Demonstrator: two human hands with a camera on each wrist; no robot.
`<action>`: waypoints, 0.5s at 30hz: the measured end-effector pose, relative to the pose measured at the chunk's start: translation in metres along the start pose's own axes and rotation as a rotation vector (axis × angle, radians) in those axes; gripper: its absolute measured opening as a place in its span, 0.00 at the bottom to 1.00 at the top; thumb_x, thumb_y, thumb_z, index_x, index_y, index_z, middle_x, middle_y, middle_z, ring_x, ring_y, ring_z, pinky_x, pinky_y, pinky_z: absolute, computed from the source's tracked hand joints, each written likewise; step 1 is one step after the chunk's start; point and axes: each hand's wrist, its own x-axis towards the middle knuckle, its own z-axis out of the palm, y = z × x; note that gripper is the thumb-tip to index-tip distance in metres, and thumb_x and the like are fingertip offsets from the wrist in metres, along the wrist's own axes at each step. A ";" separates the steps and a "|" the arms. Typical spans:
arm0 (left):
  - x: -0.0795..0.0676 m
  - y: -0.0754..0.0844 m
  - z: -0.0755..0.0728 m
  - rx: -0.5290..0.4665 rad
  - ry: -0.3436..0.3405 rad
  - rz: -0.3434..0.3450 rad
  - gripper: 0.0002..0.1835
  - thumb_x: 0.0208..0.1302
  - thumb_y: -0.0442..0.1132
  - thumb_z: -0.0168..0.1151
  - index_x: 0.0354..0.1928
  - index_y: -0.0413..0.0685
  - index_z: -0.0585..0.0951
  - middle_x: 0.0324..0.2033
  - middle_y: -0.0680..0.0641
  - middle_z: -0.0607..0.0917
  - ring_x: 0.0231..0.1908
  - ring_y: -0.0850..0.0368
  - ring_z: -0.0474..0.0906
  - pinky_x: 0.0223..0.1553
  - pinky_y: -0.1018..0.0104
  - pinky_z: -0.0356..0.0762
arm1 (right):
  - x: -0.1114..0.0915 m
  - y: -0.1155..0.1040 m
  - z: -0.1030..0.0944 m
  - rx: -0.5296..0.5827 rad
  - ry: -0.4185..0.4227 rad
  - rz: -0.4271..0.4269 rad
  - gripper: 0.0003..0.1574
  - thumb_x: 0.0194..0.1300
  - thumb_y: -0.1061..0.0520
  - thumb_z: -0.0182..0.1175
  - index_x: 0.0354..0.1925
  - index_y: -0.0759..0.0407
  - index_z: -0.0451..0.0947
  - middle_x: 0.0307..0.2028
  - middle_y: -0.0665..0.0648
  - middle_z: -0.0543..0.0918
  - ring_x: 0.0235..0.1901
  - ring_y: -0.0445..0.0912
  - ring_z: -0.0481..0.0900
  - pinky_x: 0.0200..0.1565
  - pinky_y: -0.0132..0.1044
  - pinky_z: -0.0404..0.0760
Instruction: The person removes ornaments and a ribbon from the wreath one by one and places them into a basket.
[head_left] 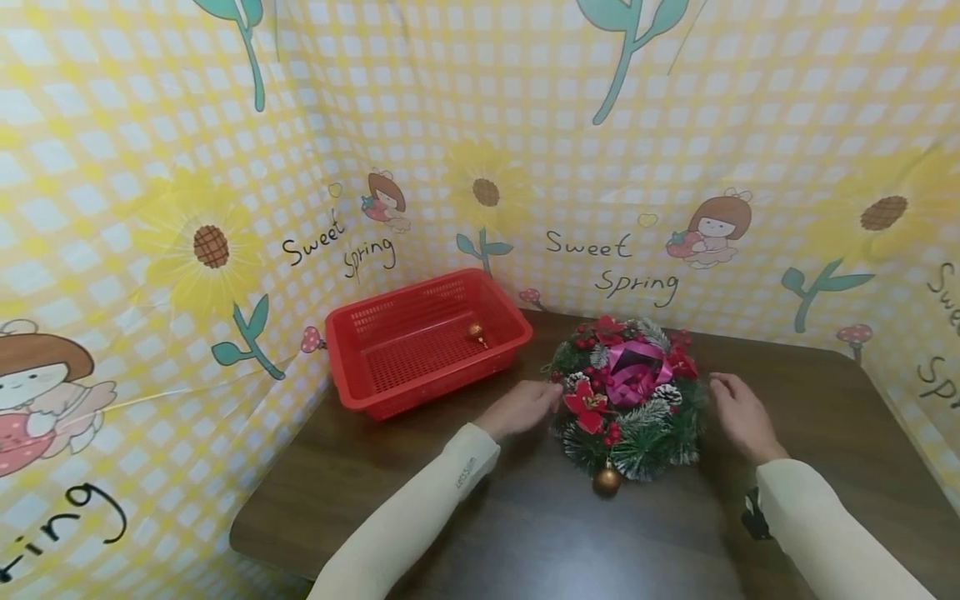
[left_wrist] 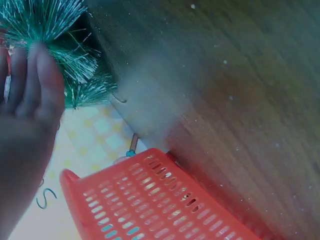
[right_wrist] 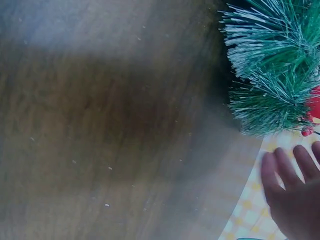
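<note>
A Christmas wreath of frosted green needles lies on the table, trimmed with red flowers, berries and pine cones. Shiny pink ribbon fills its middle, and a gold ball sits at its front edge. At the wreath's left side, my left hand has its fingertips right at the needles; the left wrist view shows those fingers fairly straight against the greenery. My right hand is beside the wreath's right edge, holding nothing. In the right wrist view its fingers are spread and loosely bent, just short of the needles.
To the left of the wreath stands a red plastic basket with slotted sides, holding a small gold ornament. A yellow checked cloth hangs behind and left of the brown wooden table.
</note>
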 end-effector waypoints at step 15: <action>-0.002 -0.005 -0.004 -0.085 -0.150 0.018 0.29 0.70 0.63 0.37 0.64 0.60 0.71 0.54 0.58 0.78 0.55 0.61 0.73 0.55 0.57 0.70 | 0.005 -0.001 0.008 -0.047 -0.220 0.052 0.48 0.73 0.35 0.27 0.68 0.75 0.46 0.65 0.79 0.52 0.63 0.72 0.50 0.58 0.66 0.54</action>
